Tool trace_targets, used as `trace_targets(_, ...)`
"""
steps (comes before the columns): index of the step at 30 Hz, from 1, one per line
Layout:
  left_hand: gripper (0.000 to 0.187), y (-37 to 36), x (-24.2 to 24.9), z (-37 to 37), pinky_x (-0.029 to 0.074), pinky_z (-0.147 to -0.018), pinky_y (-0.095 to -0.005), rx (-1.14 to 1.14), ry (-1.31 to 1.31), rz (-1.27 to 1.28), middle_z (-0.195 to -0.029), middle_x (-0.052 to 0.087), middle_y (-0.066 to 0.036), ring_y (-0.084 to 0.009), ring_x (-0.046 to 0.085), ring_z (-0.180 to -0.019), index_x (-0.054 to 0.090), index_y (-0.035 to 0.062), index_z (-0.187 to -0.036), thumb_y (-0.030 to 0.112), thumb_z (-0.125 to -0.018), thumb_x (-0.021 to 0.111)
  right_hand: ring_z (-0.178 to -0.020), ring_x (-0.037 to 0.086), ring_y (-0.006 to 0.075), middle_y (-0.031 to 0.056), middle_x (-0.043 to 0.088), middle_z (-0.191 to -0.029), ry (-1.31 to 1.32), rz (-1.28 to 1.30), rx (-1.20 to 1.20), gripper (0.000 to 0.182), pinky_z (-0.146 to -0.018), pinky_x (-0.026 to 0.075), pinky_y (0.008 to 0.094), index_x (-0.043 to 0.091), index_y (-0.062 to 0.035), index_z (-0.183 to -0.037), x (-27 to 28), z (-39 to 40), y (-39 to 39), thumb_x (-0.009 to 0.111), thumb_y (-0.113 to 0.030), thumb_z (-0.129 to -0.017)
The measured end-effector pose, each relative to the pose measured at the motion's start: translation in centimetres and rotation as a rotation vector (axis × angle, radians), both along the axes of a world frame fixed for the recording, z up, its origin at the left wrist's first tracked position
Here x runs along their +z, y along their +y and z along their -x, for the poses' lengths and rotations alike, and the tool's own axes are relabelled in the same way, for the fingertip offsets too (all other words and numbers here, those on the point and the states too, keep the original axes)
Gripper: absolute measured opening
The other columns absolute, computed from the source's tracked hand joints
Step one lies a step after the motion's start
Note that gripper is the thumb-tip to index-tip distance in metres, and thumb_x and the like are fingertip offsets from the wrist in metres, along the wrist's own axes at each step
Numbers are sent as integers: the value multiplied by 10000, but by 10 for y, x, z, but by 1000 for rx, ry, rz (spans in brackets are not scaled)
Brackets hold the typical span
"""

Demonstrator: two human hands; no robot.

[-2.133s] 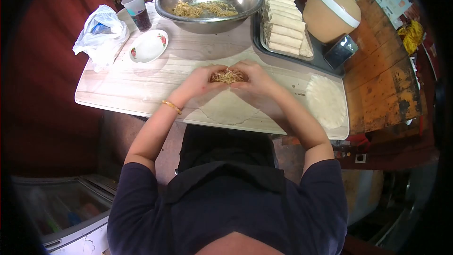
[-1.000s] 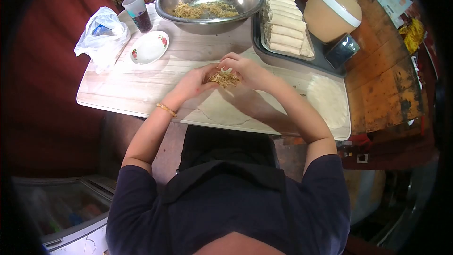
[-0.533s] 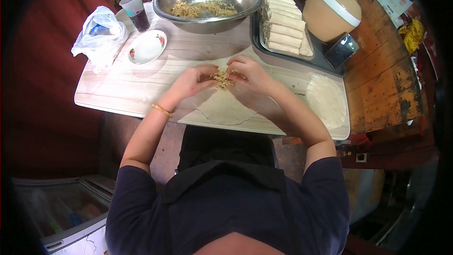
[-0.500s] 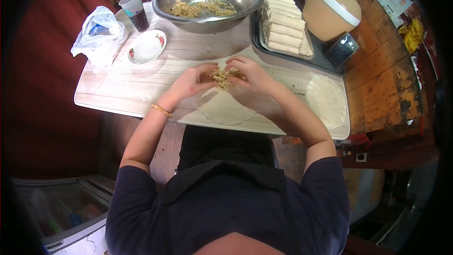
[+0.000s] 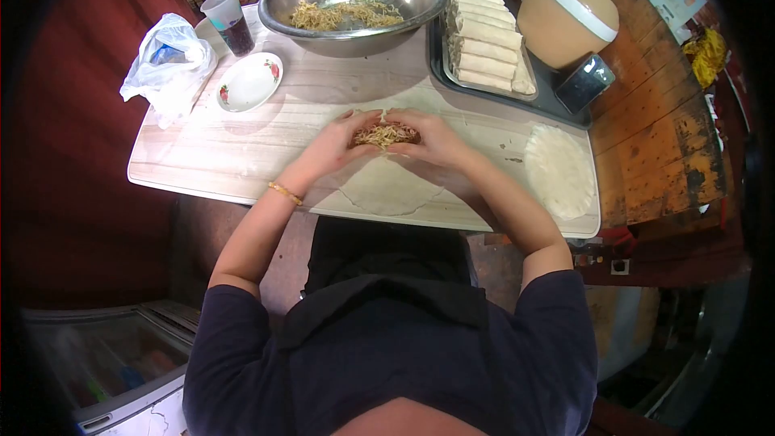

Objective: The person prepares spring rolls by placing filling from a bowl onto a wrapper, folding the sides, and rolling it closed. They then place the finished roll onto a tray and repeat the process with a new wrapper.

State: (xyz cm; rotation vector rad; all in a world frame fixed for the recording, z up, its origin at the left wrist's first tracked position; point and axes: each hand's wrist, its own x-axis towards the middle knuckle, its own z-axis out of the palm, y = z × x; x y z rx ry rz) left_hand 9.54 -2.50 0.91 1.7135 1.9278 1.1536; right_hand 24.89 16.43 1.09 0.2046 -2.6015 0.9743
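Note:
A thin round dough wrapper (image 5: 387,190) lies on the table in front of me, with shadows across it. On it is a small heap of pale, stringy shredded filling (image 5: 383,136). My left hand (image 5: 343,141) curls around the left end of the heap, fingers at the far side and thumb at the near side. The right end is cupped the same way by my right hand (image 5: 424,139). The fingertips of the two hands almost meet at the far side. Part of the filling is hidden under the fingers.
A steel bowl (image 5: 351,42) with more filling stands at the back. Rolled wrappers (image 5: 488,36) are stacked on a tray to its right, beside a tan jug (image 5: 565,16) and a phone (image 5: 585,85). Flat wrappers (image 5: 559,171), a plate (image 5: 250,81), a cup (image 5: 230,20) and a plastic bag (image 5: 169,69) surround the workspace.
Both hands have moved slightly nearer to me and closed in around the filling. The heap looks more compact and wider. The wrapper part visible beyond the hands no longer shows.

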Motion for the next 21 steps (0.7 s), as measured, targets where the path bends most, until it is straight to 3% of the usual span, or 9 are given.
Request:
trace_targets(4,631,-3,3,1,490,-931,-390,-37,57,-87,-1189,622,-214,-363,597,-1089,503,-10,-1331,196,-795,763,-1060,624,338,186,620,-1186,-118,169,-71,528,-904,500,402,579,-38,-1255,10,-8,-1,770,-234,-804)
trace_targets(6,635,-1,8,-4,491,-928,-387,-33,44,-88,-1174,626,-218,-356,600,-1093,503,-16,-1327,191,-788,768,-1027,628,335,181,627,-1132,-27,-15,-49,530,-879,504,395,585,-32,-1238,10,-8,5,779,-235,-788)
trace_targets(8,655,2,10,-10,491,-962,-354,-34,9,30,-1297,585,-192,-264,610,-1153,465,3,-1378,157,-812,759,-1012,627,333,176,628,-1107,-34,-37,-46,533,-868,505,397,588,-31,-1229,8,-8,7,784,-237,-778)
trace_targets(13,654,11,1,-8,493,-959,-361,-15,-14,43,-1269,606,-193,-287,621,-1137,466,3,-1374,154,-809,758,-970,626,329,161,629,-1051,29,-117,-18,546,-841,503,401,596,-30,-1211,1,-7,11,799,-236,-748)
trace_targets(16,651,8,6,-6,497,-947,-357,-8,7,32,-1278,605,-187,-285,623,-1134,466,9,-1377,151,-811,756,-1022,609,335,161,625,-1098,14,-85,-20,531,-874,494,403,598,-32,-1206,5,-7,11,793,-229,-753)
trace_targets(19,653,4,12,-6,501,-923,-340,-4,-48,29,-1303,598,-172,-255,620,-1140,470,23,-1383,159,-812,756,-1127,559,363,191,606,-1202,-5,-44,3,550,-989,436,451,585,-26,-1225,9,-12,11,762,-284,-772)
trace_targets(21,656,2,20,-5,504,-907,-329,-5,-105,24,-1314,594,-164,-236,619,-1142,471,31,-1387,168,-812,757,-1208,520,362,195,574,-1270,46,-248,-9,569,-1083,353,498,555,-34,-1271,-3,-10,15,742,-279,-793)
